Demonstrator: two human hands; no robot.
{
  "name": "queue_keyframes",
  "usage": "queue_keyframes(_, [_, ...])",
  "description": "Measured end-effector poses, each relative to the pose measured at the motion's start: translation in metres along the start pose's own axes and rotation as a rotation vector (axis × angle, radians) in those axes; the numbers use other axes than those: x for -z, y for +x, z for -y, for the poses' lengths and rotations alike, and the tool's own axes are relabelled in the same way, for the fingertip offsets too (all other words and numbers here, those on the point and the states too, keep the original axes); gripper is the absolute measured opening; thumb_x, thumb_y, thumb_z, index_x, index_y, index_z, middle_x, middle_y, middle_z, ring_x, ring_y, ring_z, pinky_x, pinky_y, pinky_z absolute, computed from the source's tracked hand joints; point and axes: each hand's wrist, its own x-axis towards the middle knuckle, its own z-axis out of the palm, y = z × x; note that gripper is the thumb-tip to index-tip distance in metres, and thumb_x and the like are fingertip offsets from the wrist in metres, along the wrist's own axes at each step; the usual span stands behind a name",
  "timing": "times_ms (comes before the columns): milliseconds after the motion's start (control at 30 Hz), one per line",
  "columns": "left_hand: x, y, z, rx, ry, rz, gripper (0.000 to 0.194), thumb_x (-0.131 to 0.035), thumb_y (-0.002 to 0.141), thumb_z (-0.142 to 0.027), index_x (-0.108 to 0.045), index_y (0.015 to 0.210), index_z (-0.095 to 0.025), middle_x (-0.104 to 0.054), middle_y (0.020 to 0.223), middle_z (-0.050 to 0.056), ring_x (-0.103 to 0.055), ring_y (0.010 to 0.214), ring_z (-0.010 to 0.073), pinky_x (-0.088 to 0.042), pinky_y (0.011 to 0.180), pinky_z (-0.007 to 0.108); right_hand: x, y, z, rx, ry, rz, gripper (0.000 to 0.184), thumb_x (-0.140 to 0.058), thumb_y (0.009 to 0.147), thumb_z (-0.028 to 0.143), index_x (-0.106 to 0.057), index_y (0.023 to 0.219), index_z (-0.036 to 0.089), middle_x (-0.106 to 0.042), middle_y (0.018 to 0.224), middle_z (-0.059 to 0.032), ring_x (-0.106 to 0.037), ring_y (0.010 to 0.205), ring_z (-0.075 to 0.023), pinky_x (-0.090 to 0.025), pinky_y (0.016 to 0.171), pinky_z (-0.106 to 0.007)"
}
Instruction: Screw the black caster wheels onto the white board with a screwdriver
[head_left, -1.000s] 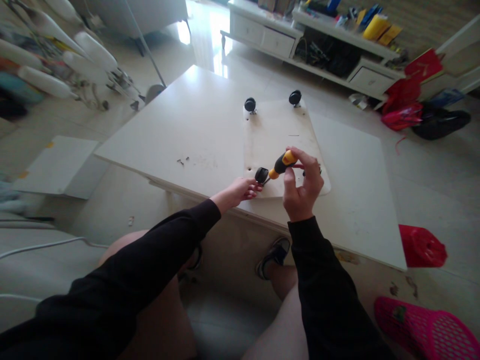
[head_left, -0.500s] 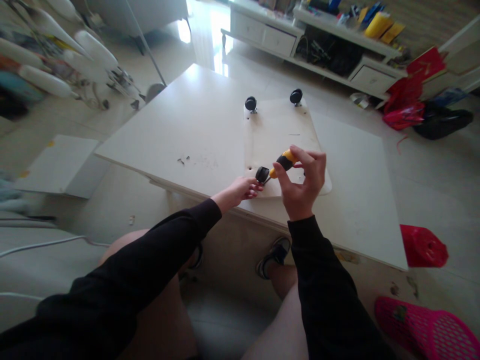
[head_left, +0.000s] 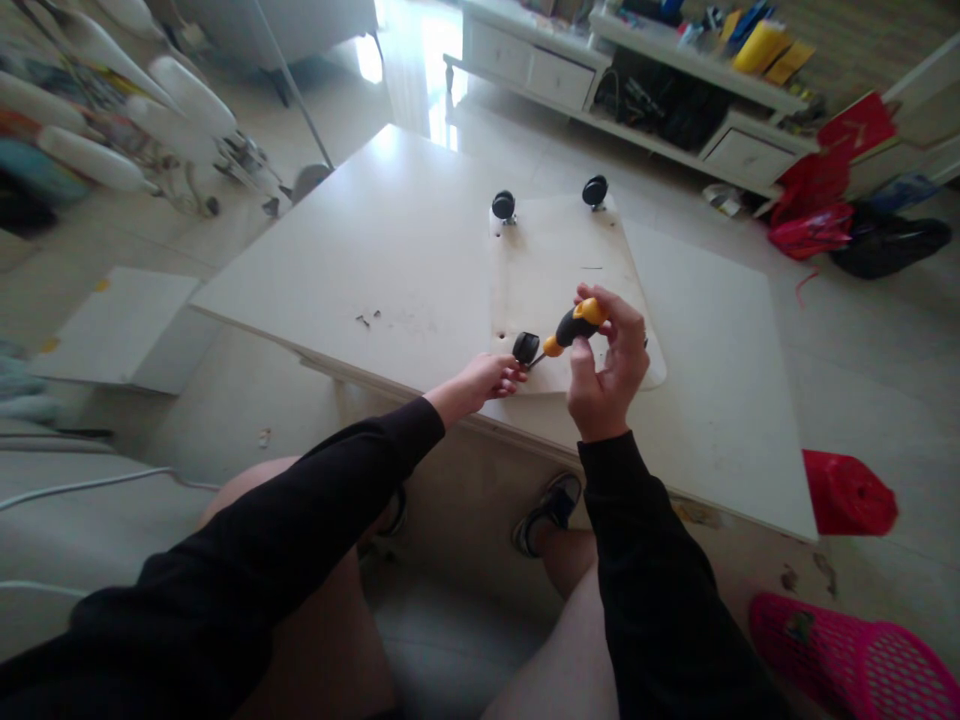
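Observation:
My right hand [head_left: 609, 375] grips a yellow-and-black screwdriver [head_left: 576, 325], its shaft slanting down to the base of a black caster wheel [head_left: 526, 347]. Fingers of my left hand [head_left: 491, 378] are closed at that caster's base; the tip and any screw there are hidden. Under the caster lies a pale board [head_left: 559, 240] with rounded corners. Two more casters, one at the far left corner [head_left: 503, 207] and one at the far right [head_left: 595, 191], stand wheels up. Something dark shows beside my right hand at the near right corner, mostly covered.
The board rests on a white table [head_left: 322, 250], with several small screws [head_left: 366, 319] to the left. Beyond stands a low white cabinet [head_left: 517, 60]. On the floor are a red plastic item [head_left: 847, 492], a pink perforated basket [head_left: 885, 660] and bags [head_left: 892, 245] at right.
My right thumb and fingers have shifted around the screwdriver handle, showing more of its black grip. The handle sits slightly further right; my left hand stays at the caster.

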Motion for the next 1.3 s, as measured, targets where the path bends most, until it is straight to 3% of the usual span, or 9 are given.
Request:
queue_keyframes(167, [-0.0005,-0.0018,-0.0003,-0.010,0.016,0.004,0.015,-0.061,0.097,-0.014,-0.071,0.087,-0.010,-0.069,0.075,0.006,-0.049,0.052,0.0064,-0.040,0.052,0.020,-0.0012,-0.0016,-0.0020,-0.014,-0.107,-0.032,0.046,-0.074,0.093,0.040,-0.064,0.137,0.034,-0.066,0.118,-0.0069,-0.069,0.107,-0.0237,-0.064,0.081,-0.041])
queue_keyframes(367, [-0.0016,-0.0024,-0.0006,-0.009,0.010,-0.003,0.016,-0.060,0.098,-0.013,-0.069,0.086,-0.010,-0.069,0.075,0.006,-0.049,0.052,0.0062,-0.039,0.051,0.019,-0.0026,-0.0011,-0.0022,0.020,-0.013,-0.020,0.046,-0.051,0.101,0.031,-0.055,0.146,0.032,-0.071,0.132,-0.0083,-0.072,0.111,-0.0233,-0.065,0.083,-0.042])
queue_keyframes(533, [-0.0019,-0.0032,-0.0015,-0.009,0.002,0.008,0.018,-0.059,0.100,-0.011,-0.070,0.086,-0.009,-0.067,0.072,0.005,-0.049,0.050,0.0056,-0.038,0.049,0.017,-0.0026,-0.0004,-0.0042,0.018,-0.109,-0.042,0.048,-0.076,0.092,0.040,-0.060,0.137,0.033,-0.067,0.118,-0.0053,-0.067,0.101,-0.0207,-0.064,0.078,-0.038])
queue_keyframes(733, [-0.0017,-0.0021,-0.0014,0.004,0.007,-0.005,0.019,-0.058,0.100,-0.011,-0.069,0.085,-0.009,-0.067,0.073,0.005,-0.048,0.049,0.0053,-0.037,0.049,0.018,-0.0033,-0.0017,-0.0017,0.000,-0.007,-0.012,0.049,-0.056,0.098,0.028,-0.052,0.146,0.034,-0.069,0.133,-0.0072,-0.071,0.115,-0.0229,-0.064,0.084,-0.040])
queue_keyframes(900, [-0.0015,-0.0016,-0.0013,-0.008,-0.004,0.006,0.018,-0.058,0.099,-0.011,-0.070,0.086,-0.008,-0.067,0.073,0.006,-0.049,0.051,0.0059,-0.037,0.050,0.019,-0.0042,0.0009,0.0003,-0.011,-0.099,-0.062,0.050,-0.079,0.088,0.037,-0.060,0.135,0.033,-0.064,0.120,-0.0051,-0.068,0.105,-0.0209,-0.063,0.074,-0.035])
queue_keyframes(1100, [-0.0024,-0.0022,-0.0013,0.012,-0.006,-0.001,0.016,-0.060,0.098,-0.012,-0.069,0.085,-0.009,-0.066,0.071,0.005,-0.046,0.049,0.0055,-0.037,0.049,0.019,-0.0058,-0.0023,-0.0015,-0.026,-0.001,-0.045,0.053,-0.059,0.095,0.024,-0.052,0.146,0.034,-0.067,0.136,-0.0072,-0.071,0.117,-0.0231,-0.065,0.079,-0.038])
queue_keyframes(1300, [-0.0024,-0.0035,-0.0014,0.004,0.009,0.005,0.018,-0.059,0.099,-0.012,-0.068,0.084,-0.010,-0.067,0.073,0.005,-0.046,0.049,0.0053,-0.036,0.049,0.018,-0.0060,-0.0022,-0.0017,-0.066,-0.040,-0.063,0.048,-0.076,0.091,0.033,-0.058,0.136,0.035,-0.067,0.124,-0.0044,-0.066,0.105,-0.0199,-0.063,0.068,-0.031])
